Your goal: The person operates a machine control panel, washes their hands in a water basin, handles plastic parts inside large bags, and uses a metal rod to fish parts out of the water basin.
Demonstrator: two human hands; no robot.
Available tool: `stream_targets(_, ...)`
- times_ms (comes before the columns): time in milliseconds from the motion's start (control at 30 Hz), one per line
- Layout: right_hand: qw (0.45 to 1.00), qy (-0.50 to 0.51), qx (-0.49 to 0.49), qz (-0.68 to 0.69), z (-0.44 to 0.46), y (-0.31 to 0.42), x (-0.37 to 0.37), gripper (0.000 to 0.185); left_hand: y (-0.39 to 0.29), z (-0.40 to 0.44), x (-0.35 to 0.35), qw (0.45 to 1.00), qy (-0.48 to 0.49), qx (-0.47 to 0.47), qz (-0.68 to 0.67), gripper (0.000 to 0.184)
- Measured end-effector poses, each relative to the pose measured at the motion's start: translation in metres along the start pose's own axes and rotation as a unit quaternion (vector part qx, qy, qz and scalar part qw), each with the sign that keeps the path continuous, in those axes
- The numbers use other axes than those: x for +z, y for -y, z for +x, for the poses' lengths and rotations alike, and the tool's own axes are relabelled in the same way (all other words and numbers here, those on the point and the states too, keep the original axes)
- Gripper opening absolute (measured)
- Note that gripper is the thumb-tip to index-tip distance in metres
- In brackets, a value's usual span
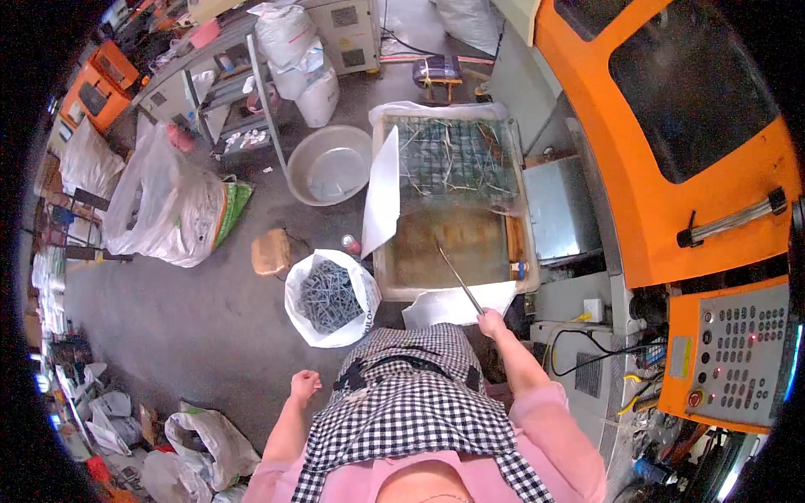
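My right hand (491, 323) is closed around the near end of a thin metal rod (459, 275). The rod slants forward over the brownish water (436, 230) in a large pale tub (381, 268), and its far tip is over or in the water. Pale thin strips lie on a green mesh (453, 155) across the tub's far half. My left hand (306, 386) hangs beside the checked apron with its fingers curled, and nothing shows in it. In front of it stands a white sack (303, 327) full of thin grey-blue plastic pieces (331, 298).
White boards (382, 197) edge the tub. A round metal basin (331, 168) and a small brown stool (271, 252) stand to its left. An orange machine (637, 210) with a button panel (729, 360) rises on the right. Plastic bags (168, 210) lie on the left floor.
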State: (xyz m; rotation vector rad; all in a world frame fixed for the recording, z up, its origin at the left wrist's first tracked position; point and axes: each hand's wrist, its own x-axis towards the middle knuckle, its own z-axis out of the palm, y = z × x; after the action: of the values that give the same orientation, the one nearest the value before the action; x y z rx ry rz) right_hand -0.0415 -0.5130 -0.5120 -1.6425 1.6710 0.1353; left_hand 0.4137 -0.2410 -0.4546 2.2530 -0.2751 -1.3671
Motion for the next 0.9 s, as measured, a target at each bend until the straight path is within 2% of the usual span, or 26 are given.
stream_targets(67, 1.0, -0.005, -0.006, 0.018, -0.003, -0.012, 0.003, 0.037, -0.002, 0.005, 0.004, 1.0, 0.018, 0.014, 0.003, 0.009)
stream_targets(133, 0.998, -0.053, -0.016, 0.037, 0.0, -0.023, 0.009, 0.038, -0.018, -0.005, 0.012, 0.999, 0.016, 0.028, 0.008, 0.011)
stream_targets(233, 0.997, -0.054, 0.0, 0.047, -0.001, -0.02, -0.001, 0.038, -0.012, 0.002, 0.02, 0.996, 0.056, 0.056, 0.05, 0.013)
stream_targets(433, 0.998, -0.045, -0.014, 0.045, 0.043, -0.023, -0.005, 0.037, -0.03, -0.021, 0.05, 0.989, 0.066, 0.066, 0.113, 0.016)
stream_targets(533, 0.998, -0.045, -0.002, 0.046, 0.064, -0.015, -0.009, 0.037, -0.021, -0.019, 0.058, 0.988, 0.062, 0.061, 0.131, 0.017)
stream_targets(633, 0.998, -0.045, 0.009, 0.053, 0.088, -0.01, -0.009, 0.037, -0.07, -0.057, 0.074, 0.977, 0.034, 0.041, 0.208, 0.018)
stream_targets(733, 0.998, -0.036, 0.016, 0.052, 0.111, -0.008, 0.001, 0.037, -0.035, -0.038, 0.067, 0.973, 0.03, 0.079, 0.213, 0.019)
stream_targets(800, 0.999, -0.028, 0.015, 0.042, 0.127, -0.007, 0.007, 0.037, -0.035, -0.038, 0.072, 0.972, 0.01, 0.071, 0.222, 0.019)
stream_targets(900, 0.993, -0.075, 0.003, 0.093, 0.148, -0.007, 0.022, 0.037, -0.04, -0.043, 0.077, 0.971, -0.003, 0.055, 0.232, 0.02)
